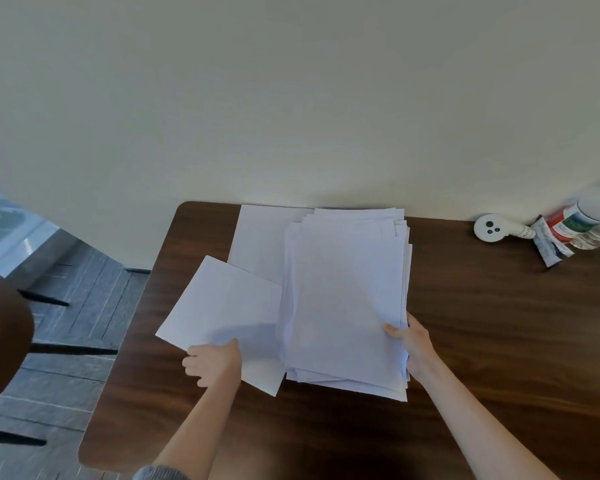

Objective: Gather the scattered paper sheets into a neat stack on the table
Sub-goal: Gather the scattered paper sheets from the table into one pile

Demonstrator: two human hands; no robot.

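- meanwhile, the left hand (213, 363) pinches the near edge of a loose, tilted sheet (222, 306).
- the right hand (414, 348) grips the right edge of the uneven paper stack (347, 299), thumb pressed on top.
- the tilted sheet meets the stack's left side; another sheet (260, 237) lies flat behind it, partly under the stack.
- all rest on a dark wooden table (499, 341); bottles (582, 220) sit at its far right.

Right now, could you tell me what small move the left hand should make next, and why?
Probably slide the tilted sheet that the left hand pinches rightward onto the stack, which the right hand grips; that sheet lies skewed at the stack's left edge, and a flat sheet sticks out behind.
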